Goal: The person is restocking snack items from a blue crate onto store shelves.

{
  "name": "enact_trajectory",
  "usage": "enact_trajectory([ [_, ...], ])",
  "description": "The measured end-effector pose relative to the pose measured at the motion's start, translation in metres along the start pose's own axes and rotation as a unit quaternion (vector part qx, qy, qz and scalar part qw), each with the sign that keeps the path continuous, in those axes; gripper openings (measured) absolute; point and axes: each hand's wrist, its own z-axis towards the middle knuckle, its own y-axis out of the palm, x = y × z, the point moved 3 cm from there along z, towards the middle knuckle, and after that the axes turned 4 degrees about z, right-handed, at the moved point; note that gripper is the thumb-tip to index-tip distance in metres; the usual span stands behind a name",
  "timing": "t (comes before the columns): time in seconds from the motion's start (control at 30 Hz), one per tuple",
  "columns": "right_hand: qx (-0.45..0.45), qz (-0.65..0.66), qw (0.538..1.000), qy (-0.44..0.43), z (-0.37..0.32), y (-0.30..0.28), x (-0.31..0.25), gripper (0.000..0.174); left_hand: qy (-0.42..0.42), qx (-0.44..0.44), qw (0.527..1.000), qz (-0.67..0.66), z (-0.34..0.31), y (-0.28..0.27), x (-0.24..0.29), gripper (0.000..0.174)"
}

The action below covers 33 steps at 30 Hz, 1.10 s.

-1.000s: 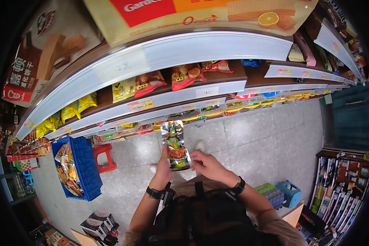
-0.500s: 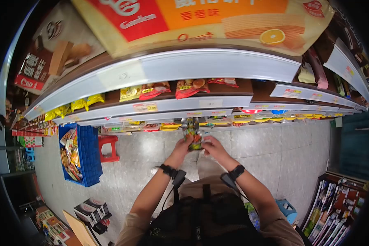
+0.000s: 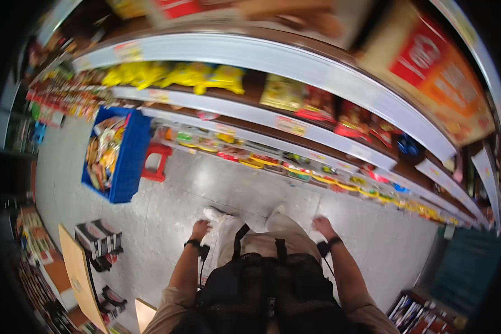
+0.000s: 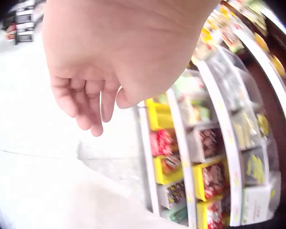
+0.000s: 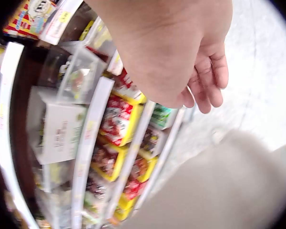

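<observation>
My left hand (image 3: 201, 228) hangs beside the left thigh with nothing in it; in the left wrist view its fingers (image 4: 91, 107) droop loosely, apart from any goods. On the other side my right hand (image 3: 324, 226) hangs near the right thigh, equally bare, its fingers (image 5: 210, 83) relaxed in the right wrist view. Ahead of both hands runs the snack shelf, whose lowest tier holds small bins of packets (image 3: 250, 161). Boxes of red-and-white packets (image 5: 117, 120) stand close beyond the right hand in its wrist view. The silvery green pouch seen earlier cannot be picked out now.
A blue crate (image 3: 129, 161) of packaged snacks stands at the left beside a red stool (image 3: 157, 162). Yellow bags (image 3: 206, 78) fill part of a middle shelf (image 3: 250, 108). Dark boxes (image 3: 99, 236) and a wooden board (image 3: 79, 278) are at the lower left.
The pouch has left both hands. They have parted and dropped from in front of the body to the sides. The head view has swung left, bringing the crate and yellow bags further in.
</observation>
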Motion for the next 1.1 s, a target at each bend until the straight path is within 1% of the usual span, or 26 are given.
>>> enact_trajectory([
  [0.03,0.012,-0.197,0.969,-0.146,-0.002,0.029,0.078,0.022,0.037,0.026,0.999,-0.004,-0.002,-0.027,-0.022,0.032],
  [0.07,-0.231,-0.418,0.879,-0.006,-0.114,-0.003,0.008,0.033,-0.072,0.085,0.993,-0.038,-0.007,-0.050,-0.093,0.031],
  [0.1,-0.204,-0.297,0.932,-0.040,-0.139,0.014,0.077,0.022,-0.116,0.124,0.981,-0.097,-0.034,-0.081,-0.125,0.029],
  [0.13,-0.328,-0.281,0.902,0.022,-0.102,0.033,0.065,0.026,-0.105,0.148,0.975,-0.124,-0.044,-0.122,-0.156,0.028],
  [0.17,-0.263,-0.348,0.900,-0.004,-0.154,0.032,0.005,0.018,-0.137,0.157,0.959,-0.191,-0.068,-0.141,-0.179,0.028],
  [0.2,-0.189,-0.318,0.925,-0.087,-0.152,0.044,0.008,0.015,-0.166,0.164,0.938,-0.258,-0.094,-0.156,-0.196,0.028],
  [0.23,-0.199,-0.334,0.915,-0.110,-0.113,0.052,-0.022,0.015,-0.166,0.190,0.921,-0.297,-0.101,-0.179,-0.216,0.029],
  [0.27,-0.166,-0.218,0.961,-0.023,-0.093,0.062,-0.052,0.014,-0.166,0.205,0.908,-0.327,-0.100,-0.200,-0.235,0.029],
  [0.3,-0.129,-0.096,0.985,0.065,-0.075,0.075,-0.083,0.014,-0.150,0.224,0.901,-0.341,-0.088,-0.216,-0.253,0.030],
  [0.33,-0.088,0.028,0.984,0.152,-0.058,0.084,-0.108,0.014,-0.151,0.223,0.893,-0.360,-0.083,-0.223,-0.256,0.030],
  [0.4,-0.078,0.256,0.916,0.299,-0.001,0.109,-0.071,0.010,-0.105,0.199,0.908,-0.353,-0.077,-0.249,-0.243,0.030],
  [0.43,-0.239,-0.118,0.960,0.085,0.059,0.130,-0.095,0.017,-0.125,0.176,0.908,-0.359,-0.075,-0.276,-0.255,0.030],
  [0.47,-0.219,-0.472,0.835,-0.179,0.108,0.151,-0.135,0.026,-0.076,0.162,0.904,-0.388,-0.056,-0.311,-0.253,0.030],
  [0.5,-0.192,-0.476,0.836,-0.193,0.144,0.170,-0.192,0.022,-0.033,0.149,0.904,-0.399,-0.048,-0.331,-0.247,0.030],
  [0.53,-0.165,-0.479,0.837,-0.206,0.177,0.189,-0.260,0.020,-0.065,0.140,0.906,-0.394,-0.041,-0.327,-0.249,0.030],
  [0.57,-0.137,-0.482,0.838,-0.218,0.209,0.208,-0.339,0.017,-0.011,0.161,0.920,-0.357,-0.016,-0.350,-0.229,0.030],
  [0.6,-0.125,-0.254,0.953,-0.103,0.205,0.221,-0.400,0.016,-0.006,0.187,0.926,-0.328,-0.037,-0.366,-0.207,0.030],
  [0.63,-0.066,0.007,0.998,-0.013,0.198,0.233,-0.468,0.020,-0.015,0.178,0.923,-0.341,-0.042,-0.377,-0.214,0.030],
  [0.67,-0.102,-0.033,0.973,-0.204,0.260,0.269,-0.517,0.021,-0.011,0.182,0.918,-0.351,-0.044,-0.393,-0.206,0.030],
  [0.73,-0.125,0.123,0.982,-0.077,0.249,0.294,-0.627,0.019,0.036,0.179,0.904,-0.386,-0.044,-0.409,-0.184,0.029],
  [0.8,-0.181,0.098,0.967,-0.151,0.242,0.326,-0.741,0.018,0.056,0.158,0.900,-0.402,-0.045,-0.411,-0.178,0.029],
  [0.9,-0.249,0.082,0.950,-0.169,0.270,0.391,-0.820,0.016,0.055,0.151,0.899,-0.408,-0.038,-0.447,-0.167,0.030],
  [0.93,-0.254,0.074,0.949,-0.170,0.280,0.410,-0.831,0.016,0.052,0.152,0.895,-0.416,-0.035,-0.456,-0.164,0.030],
  [1.0,-0.277,0.099,0.940,-0.173,0.307,0.436,-0.862,0.016,0.104,0.168,0.880,-0.432,-0.024,-0.483,-0.146,0.031],
  [1.03,-0.279,0.089,0.939,-0.179,0.313,0.448,-0.873,0.016,0.079,0.173,0.892,-0.409,-0.032,-0.501,-0.152,0.032],
  [1.1,-0.303,0.066,0.922,-0.231,0.319,0.483,-0.893,0.016,0.095,0.194,0.893,-0.396,-0.019,-0.532,-0.138,0.031],
])
